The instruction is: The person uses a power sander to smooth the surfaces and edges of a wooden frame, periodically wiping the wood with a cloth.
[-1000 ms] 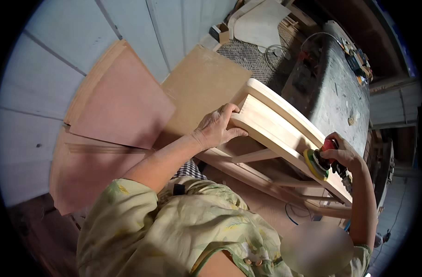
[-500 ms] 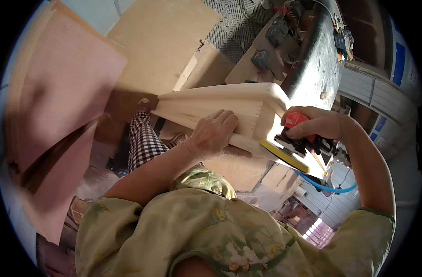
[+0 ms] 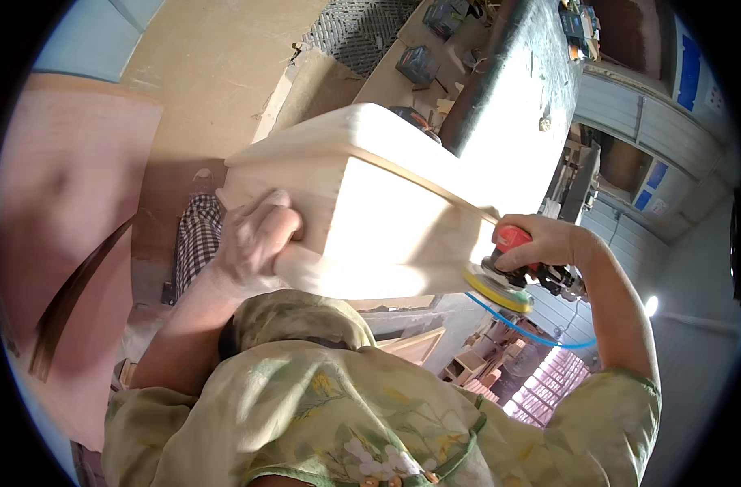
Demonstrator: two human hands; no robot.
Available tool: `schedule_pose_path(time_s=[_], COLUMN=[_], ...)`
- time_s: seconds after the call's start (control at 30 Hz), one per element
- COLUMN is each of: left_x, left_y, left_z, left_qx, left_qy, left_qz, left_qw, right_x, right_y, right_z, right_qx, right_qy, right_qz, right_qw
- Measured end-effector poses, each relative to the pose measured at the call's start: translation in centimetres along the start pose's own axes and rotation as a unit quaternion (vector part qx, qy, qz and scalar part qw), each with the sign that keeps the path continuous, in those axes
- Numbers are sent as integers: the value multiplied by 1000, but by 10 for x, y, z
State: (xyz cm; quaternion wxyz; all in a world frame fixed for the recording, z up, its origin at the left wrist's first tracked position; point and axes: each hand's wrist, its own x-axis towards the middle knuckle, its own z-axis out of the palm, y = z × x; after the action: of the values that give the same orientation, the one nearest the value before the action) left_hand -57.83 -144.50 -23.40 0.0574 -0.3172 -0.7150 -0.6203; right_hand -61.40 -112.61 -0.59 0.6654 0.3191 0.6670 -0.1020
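Note:
A pale wooden box (image 3: 403, 219) with rounded rim edges is tilted in front of me, its end panel brightly lit. My left hand (image 3: 253, 243) is closed round its near left edge, the fingers curled over the wood. In my right hand (image 3: 549, 242) is an orbital sander (image 3: 510, 280) with a red top and a round yellow pad. The pad is tilted at the box's lower right corner; whether it touches the wood I cannot tell. A blue hose (image 3: 541, 338) curves below the sander.
Large pinkish boards (image 3: 74, 170) stand on the left. A long black rounded surface (image 3: 508, 89) lies beyond the box, beside a board with dark power tool parts (image 3: 417, 65). Brown sheeting (image 3: 216, 57) covers the floor. Wooden frames (image 3: 419, 345) show below right.
The box has turned, bringing its end panel towards me. My left hand has moved left with it. The sander has tipped and shifted slightly down at the box's right end.

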Motion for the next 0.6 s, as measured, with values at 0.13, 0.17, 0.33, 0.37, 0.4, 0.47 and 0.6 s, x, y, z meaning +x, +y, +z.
schedule_pose_path(time_s=[0.13, 0.17, 0.33, 0.37, 0.4, 0.47, 0.6], left_x=[-2, -4, -14, -15, -6, -1, 5], left_y=[-2, -7, -9, -7, -5, -4, -6], left_z=[-3, -1, -13, -13, -13, -11, -11], left_qx=[18, -1, -31, -29, 70, 25, 44], left_qy=[-2, 0, -74, -76, -110, -100, -93], left_qz=[7, -2, -92, -102, -8, -40, -1], left_qw=[1000, 1000, 993, 992, 991, 994, 995], right_x=[41, 52, 71, 65, 45, 18, -18], right_y=[126, 155, 223, 218, 185, 120, 6], right_z=[-13, -17, -17, -13, -7, 8, 51], right_qx=[-8, -22, -14, 28, 52, 63, 12], right_qy=[33, 41, 82, 98, 98, 112, 205], right_qz=[65, 98, 142, 79, 60, -23, -297], right_qw=[997, 994, 986, 992, 992, 991, 933])
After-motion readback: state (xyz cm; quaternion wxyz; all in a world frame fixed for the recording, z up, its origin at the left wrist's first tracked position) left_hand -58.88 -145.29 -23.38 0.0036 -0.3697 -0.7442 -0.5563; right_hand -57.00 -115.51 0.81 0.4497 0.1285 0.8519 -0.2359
